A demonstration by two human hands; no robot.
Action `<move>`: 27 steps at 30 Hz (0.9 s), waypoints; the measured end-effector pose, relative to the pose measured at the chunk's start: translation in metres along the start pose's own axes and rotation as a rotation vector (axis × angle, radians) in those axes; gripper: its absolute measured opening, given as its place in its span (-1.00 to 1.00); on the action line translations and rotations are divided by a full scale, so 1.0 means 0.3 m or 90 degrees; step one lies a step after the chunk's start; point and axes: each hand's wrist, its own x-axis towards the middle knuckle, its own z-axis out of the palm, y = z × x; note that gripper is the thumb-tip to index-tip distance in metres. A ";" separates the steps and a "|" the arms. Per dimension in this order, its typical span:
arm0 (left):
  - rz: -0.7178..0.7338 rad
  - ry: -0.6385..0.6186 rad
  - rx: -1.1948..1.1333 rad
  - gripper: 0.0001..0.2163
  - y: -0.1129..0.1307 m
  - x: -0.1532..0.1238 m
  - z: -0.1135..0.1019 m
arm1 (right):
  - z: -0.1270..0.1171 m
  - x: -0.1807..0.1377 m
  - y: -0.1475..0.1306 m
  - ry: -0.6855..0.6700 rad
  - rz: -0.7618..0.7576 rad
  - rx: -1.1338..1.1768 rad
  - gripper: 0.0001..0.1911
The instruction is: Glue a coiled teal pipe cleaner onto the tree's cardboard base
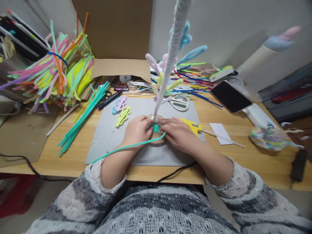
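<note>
The left hand [138, 129] and right hand [179, 134] sit close together, fingertips at the green pipe cleaner [155, 128] coiled on a cardboard disc [159, 142] by the white stem [170, 55]; I cannot tell whether either pinches it; the disc lies on a grey mat [102, 136] on the worktop [207, 109].

Dark-screened phone [230, 96] at right, brown cardboard [114, 31] behind
</note>
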 end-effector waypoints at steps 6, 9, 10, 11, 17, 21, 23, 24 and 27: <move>-0.023 -0.004 0.015 -0.86 0.010 -0.001 -0.009 | 0.010 -0.018 -0.013 -0.032 0.037 -0.087 -0.76; -0.017 -0.010 0.016 -0.84 0.007 0.000 -0.008 | 0.015 -0.025 -0.019 -0.039 0.035 -0.108 -0.78; -0.013 -0.011 0.016 -0.83 0.005 0.000 -0.007 | 0.016 -0.026 -0.021 -0.041 0.033 -0.111 -0.78; -0.010 -0.012 0.017 -0.82 0.003 0.000 -0.005 | 0.017 -0.027 -0.023 -0.042 0.032 -0.112 -0.79; 0.004 -0.016 0.027 -0.80 -0.004 -0.001 0.000 | 0.017 -0.034 -0.031 -0.039 0.026 -0.104 -0.82; 0.005 -0.023 0.036 -0.79 -0.001 -0.002 -0.002 | 0.016 -0.040 -0.038 -0.038 0.028 -0.097 -0.83; 0.008 -0.028 0.037 -0.78 0.001 -0.002 -0.002 | 0.019 -0.042 -0.041 -0.036 0.025 -0.099 -0.83; 0.011 -0.030 0.038 -0.78 0.001 -0.003 -0.001 | 0.021 -0.042 -0.043 -0.034 0.024 -0.102 -0.83; 0.024 -0.034 0.046 -0.75 0.001 -0.004 0.002 | 0.029 -0.044 -0.049 -0.028 0.023 -0.119 -0.80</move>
